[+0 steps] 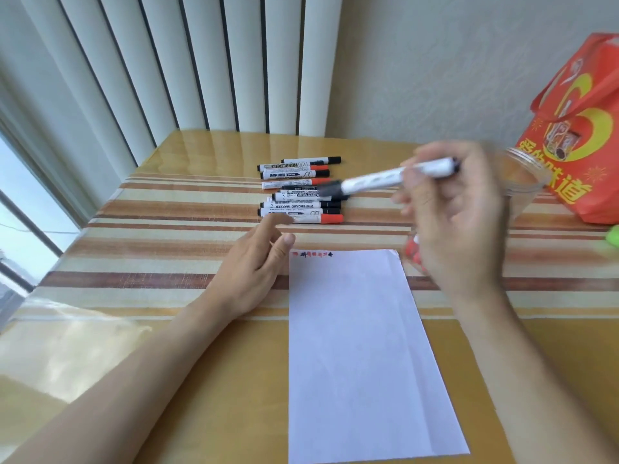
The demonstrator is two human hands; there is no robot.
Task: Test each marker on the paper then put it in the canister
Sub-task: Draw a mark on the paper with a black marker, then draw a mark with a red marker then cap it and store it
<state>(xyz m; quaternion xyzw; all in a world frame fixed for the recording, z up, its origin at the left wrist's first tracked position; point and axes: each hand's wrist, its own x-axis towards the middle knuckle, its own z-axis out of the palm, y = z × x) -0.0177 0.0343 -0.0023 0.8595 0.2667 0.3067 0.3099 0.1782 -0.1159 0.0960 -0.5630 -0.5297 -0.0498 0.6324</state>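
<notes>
My right hand grips a white marker with a black cap and holds it level in the air, cap end pointing left. Behind that hand stands a clear plastic canister, with red marker caps showing through its lower wall. A white sheet of paper lies in front of me, with a row of small red and black test marks along its top edge. My left hand rests on the table beside the paper's top left corner, fingers relaxed. Several black-capped and red-capped whiteboard markers lie in a pile beyond it.
The table wears a striped cloth under clear plastic. A red printed bag stands at the far right behind the canister, with a green object at the right edge. Vertical blinds and a window lie behind and to the left.
</notes>
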